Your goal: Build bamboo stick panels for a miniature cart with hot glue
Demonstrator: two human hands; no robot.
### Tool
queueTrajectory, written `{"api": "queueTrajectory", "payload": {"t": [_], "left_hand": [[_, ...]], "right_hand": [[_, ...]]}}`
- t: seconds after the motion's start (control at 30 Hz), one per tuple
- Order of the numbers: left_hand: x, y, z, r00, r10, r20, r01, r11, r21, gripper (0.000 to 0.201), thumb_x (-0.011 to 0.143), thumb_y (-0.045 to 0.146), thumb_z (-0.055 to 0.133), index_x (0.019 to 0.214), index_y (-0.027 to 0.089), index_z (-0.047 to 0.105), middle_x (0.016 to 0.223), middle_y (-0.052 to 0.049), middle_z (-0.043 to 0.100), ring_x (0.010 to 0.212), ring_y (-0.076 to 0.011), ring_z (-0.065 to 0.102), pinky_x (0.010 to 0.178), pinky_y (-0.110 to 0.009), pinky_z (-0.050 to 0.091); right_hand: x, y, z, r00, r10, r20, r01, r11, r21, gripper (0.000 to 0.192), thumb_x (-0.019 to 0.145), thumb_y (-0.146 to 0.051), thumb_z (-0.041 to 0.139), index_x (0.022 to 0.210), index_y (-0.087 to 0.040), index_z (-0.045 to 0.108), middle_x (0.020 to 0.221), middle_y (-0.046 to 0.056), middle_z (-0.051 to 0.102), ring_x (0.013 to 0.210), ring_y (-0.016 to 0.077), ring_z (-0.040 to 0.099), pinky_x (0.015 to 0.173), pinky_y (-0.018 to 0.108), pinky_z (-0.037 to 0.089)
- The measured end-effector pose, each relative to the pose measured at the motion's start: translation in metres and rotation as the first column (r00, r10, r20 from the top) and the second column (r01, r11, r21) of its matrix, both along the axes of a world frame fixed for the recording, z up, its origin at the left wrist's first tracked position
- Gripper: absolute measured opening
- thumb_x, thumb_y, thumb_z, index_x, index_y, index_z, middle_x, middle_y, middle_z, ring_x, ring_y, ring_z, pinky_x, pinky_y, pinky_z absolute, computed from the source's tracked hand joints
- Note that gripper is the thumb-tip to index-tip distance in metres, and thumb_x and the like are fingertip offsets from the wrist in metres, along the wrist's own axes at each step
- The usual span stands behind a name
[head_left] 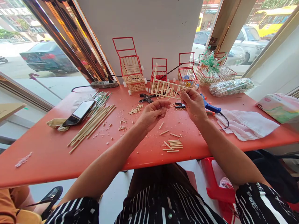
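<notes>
A small frame of pale wooden sticks (167, 88), ladder-like with an upright stick at its left end, hangs above the table. My right hand (193, 104) pinches it at its right end. Just below and left of the frame is my left hand (153, 115), apart from it, with fingers curled and thumb close to the index finger. Anything between those fingertips is too small to make out. Beneath my hands, short cut sticks (174, 144) lie in a loose group. A blue glue gun (211, 107) rests beside my right hand, and black-handled pliers (146, 98) lie behind my left.
Red-trimmed miniature stick carts (130, 71) stand along the back. Long sticks (93, 126) and a phone (80, 112) lie left. A white cloth (247, 124), a wrapped bundle (231, 86) and a tissue pack (277, 107) are right. A power strip (104, 84) sits back left.
</notes>
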State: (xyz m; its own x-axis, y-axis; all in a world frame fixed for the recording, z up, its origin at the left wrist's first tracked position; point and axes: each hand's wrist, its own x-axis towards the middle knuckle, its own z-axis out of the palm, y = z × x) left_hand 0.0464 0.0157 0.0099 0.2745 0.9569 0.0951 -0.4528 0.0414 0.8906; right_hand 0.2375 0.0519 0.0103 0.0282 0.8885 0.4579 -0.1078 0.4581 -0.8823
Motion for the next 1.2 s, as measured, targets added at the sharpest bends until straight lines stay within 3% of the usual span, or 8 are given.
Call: {"api": "queueTrajectory", "payload": {"t": [0.2, 0.37, 0.5, 0.6, 0.7, 0.83, 0.97, 1.2], "left_hand": [[0.0, 0.002, -0.004, 0.999, 0.005, -0.036, -0.005, 1.0, -0.005, 0.027, 0.066, 0.017, 0.091, 0.09, 0.014, 0.081, 0.081, -0.007, 0.077, 0.047, -0.0021, 0.034, 0.046, -0.023, 0.023], [0.0, 0.0, -0.003, 0.996, 0.033, -0.078, -0.037, 0.998, -0.049, 0.032, 0.06, 0.01, 0.09, 0.091, 0.013, 0.08, 0.087, -0.009, 0.078, 0.056, -0.0054, 0.047, 0.051, -0.021, 0.031], [0.0, -0.001, -0.004, 0.991, -0.032, -0.132, 0.03, 0.999, -0.022, 0.034, 0.059, 0.005, 0.082, 0.092, 0.014, 0.082, 0.109, -0.01, 0.079, 0.061, -0.0049, 0.049, 0.058, -0.022, 0.039], [0.001, 0.001, -0.007, 0.988, -0.04, -0.149, 0.038, 0.999, -0.019, 0.035, 0.06, 0.005, 0.08, 0.093, 0.015, 0.082, 0.112, -0.01, 0.079, 0.065, -0.0064, 0.053, 0.063, -0.023, 0.043], [0.002, 0.006, -0.012, 0.993, 0.012, -0.121, -0.015, 1.0, -0.024, 0.035, 0.059, 0.009, 0.089, 0.092, 0.015, 0.081, 0.102, -0.007, 0.078, 0.074, -0.0094, 0.06, 0.07, -0.024, 0.046], [0.007, 0.007, -0.014, 0.995, 0.053, -0.081, -0.056, 0.998, -0.033, 0.038, 0.054, 0.025, 0.102, 0.084, 0.015, 0.08, 0.081, -0.002, 0.075, 0.071, -0.0098, 0.058, 0.068, -0.025, 0.043], [0.011, 0.002, -0.013, 0.993, 0.104, -0.05, -0.105, 0.994, -0.015, 0.042, 0.053, 0.036, 0.104, 0.08, 0.017, 0.079, 0.077, -0.001, 0.074, 0.075, -0.0118, 0.06, 0.07, -0.026, 0.044], [0.014, -0.001, -0.015, 0.979, 0.203, -0.03, -0.204, 0.979, -0.02, 0.042, 0.05, 0.036, 0.105, 0.072, 0.017, 0.074, 0.07, 0.002, 0.069, 0.069, -0.0103, 0.057, 0.066, -0.026, 0.043]], "right_hand": [[-0.006, -0.006, 0.002, 0.996, 0.093, -0.011, -0.093, 0.995, -0.029, 0.054, 0.075, -0.068, 0.088, 0.077, -0.024, 0.059, 0.073, -0.004, 0.046, 0.065, 0.0106, 0.04, 0.06, 0.028, 0.038], [-0.009, -0.01, 0.001, 0.99, 0.135, -0.043, -0.137, 0.988, -0.072, 0.054, 0.071, -0.068, 0.092, 0.082, -0.022, 0.064, 0.073, -0.005, 0.049, 0.066, 0.01, 0.041, 0.061, 0.027, 0.036], [-0.01, -0.011, 0.0, 0.991, 0.129, -0.026, -0.131, 0.988, -0.086, 0.054, 0.071, -0.069, 0.091, 0.081, -0.023, 0.063, 0.073, -0.005, 0.049, 0.067, 0.0108, 0.04, 0.061, 0.027, 0.036], [-0.011, -0.01, 0.0, 0.991, 0.134, -0.026, -0.136, 0.987, -0.088, 0.055, 0.07, -0.069, 0.091, 0.081, -0.023, 0.063, 0.073, -0.005, 0.049, 0.067, 0.0111, 0.04, 0.061, 0.028, 0.036], [-0.012, -0.01, -0.001, 0.988, 0.153, -0.034, -0.155, 0.983, -0.096, 0.056, 0.069, -0.07, 0.092, 0.081, -0.023, 0.062, 0.071, -0.005, 0.048, 0.064, 0.0106, 0.038, 0.058, 0.028, 0.033], [-0.016, -0.01, -0.004, 0.987, 0.16, 0.002, -0.159, 0.982, -0.101, 0.058, 0.069, -0.073, 0.089, 0.083, -0.023, 0.063, 0.071, -0.005, 0.051, 0.063, 0.0103, 0.038, 0.057, 0.028, 0.033], [-0.022, -0.013, -0.007, 0.986, 0.165, 0.006, -0.163, 0.98, -0.111, 0.058, 0.07, -0.072, 0.089, 0.084, -0.021, 0.065, 0.071, -0.005, 0.054, 0.064, 0.0097, 0.041, 0.059, 0.027, 0.035], [-0.026, -0.018, -0.005, 0.983, 0.184, 0.009, -0.181, 0.975, -0.132, 0.055, 0.069, -0.066, 0.092, 0.085, -0.02, 0.068, 0.076, -0.003, 0.061, 0.068, 0.0104, 0.048, 0.063, 0.026, 0.04]]}}
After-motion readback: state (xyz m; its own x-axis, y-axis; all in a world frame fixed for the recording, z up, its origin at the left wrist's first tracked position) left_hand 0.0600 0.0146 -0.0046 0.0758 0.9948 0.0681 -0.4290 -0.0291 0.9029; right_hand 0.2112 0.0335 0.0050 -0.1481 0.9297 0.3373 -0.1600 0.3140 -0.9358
